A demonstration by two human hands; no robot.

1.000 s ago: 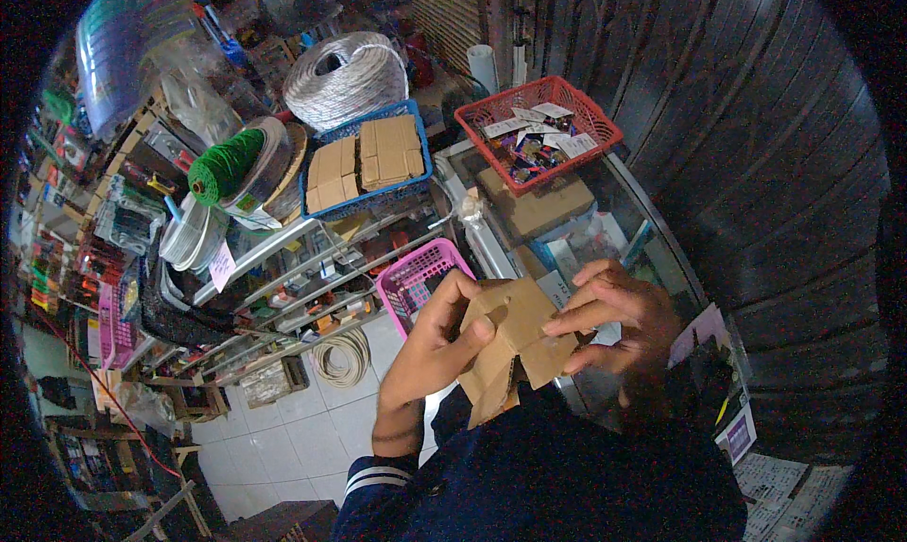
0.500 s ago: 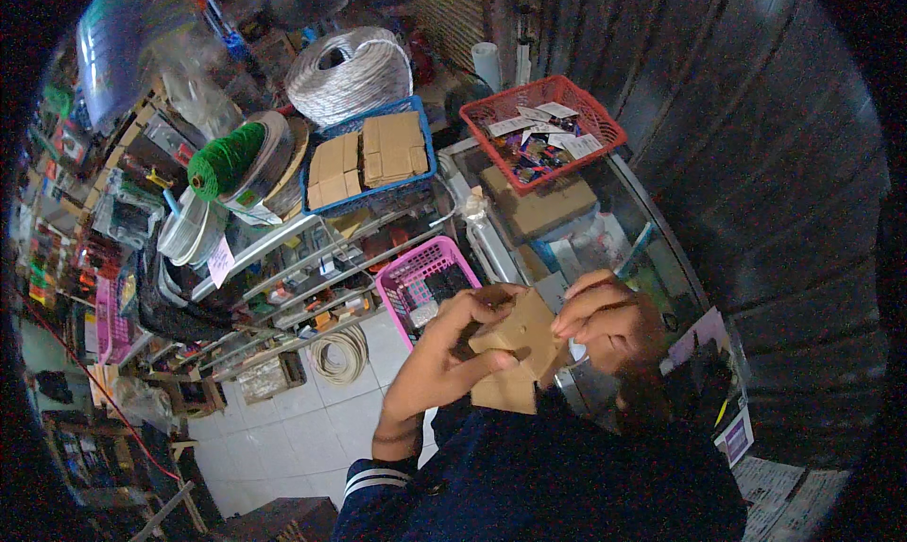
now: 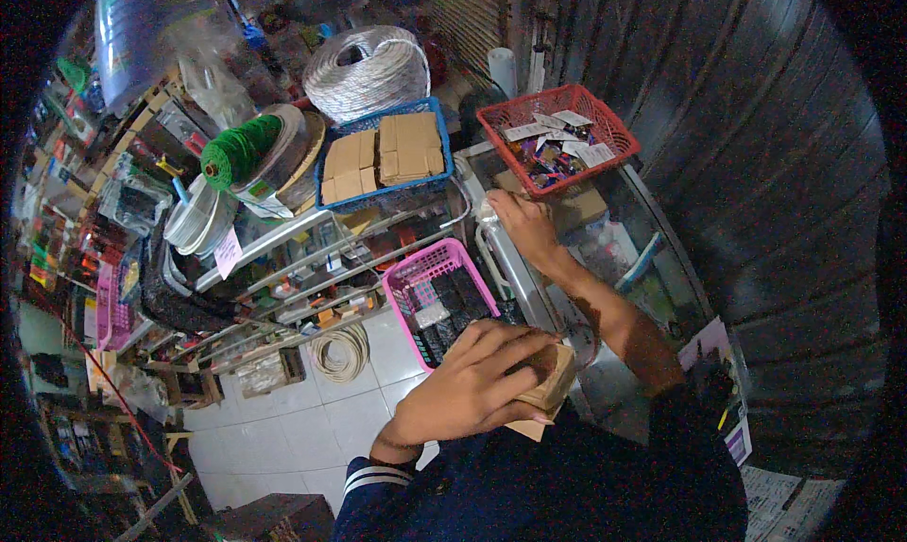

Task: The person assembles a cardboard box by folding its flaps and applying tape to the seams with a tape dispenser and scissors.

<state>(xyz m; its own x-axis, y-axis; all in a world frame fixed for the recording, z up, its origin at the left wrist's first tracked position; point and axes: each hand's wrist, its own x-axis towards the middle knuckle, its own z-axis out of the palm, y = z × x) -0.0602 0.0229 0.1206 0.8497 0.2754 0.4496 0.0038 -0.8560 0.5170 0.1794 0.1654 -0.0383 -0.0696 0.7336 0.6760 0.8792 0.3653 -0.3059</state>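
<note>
My left hand (image 3: pixel 472 381) wraps round a small brown cardboard box (image 3: pixel 548 383) low in the middle of the view. A flap of its card sticks out below my fingers. My right hand (image 3: pixel 525 223) reaches out to the front corner of the glass counter, palm down. Its curled fingers are on a small whitish thing (image 3: pixel 487 211) there, too small and covered to make out. Just below my left hand's far side, a pink basket (image 3: pixel 393 301) holds black packets and a pale one.
A blue basket (image 3: pixel 326 197) of folded brown cardboard and a red basket (image 3: pixel 624 145) of small packets and white cards stand on the glass counter (image 3: pixel 652 211). Beyond are a white rope coil (image 3: pixel 368 74) and green twine (image 3: pixel 241 153). A hose coil (image 3: pixel 338 355) lies on the tiled floor.
My right hand has left the cardboard box and stretched forward to the counter corner. My left hand keeps the box, now turned over with its fingers across the top.
</note>
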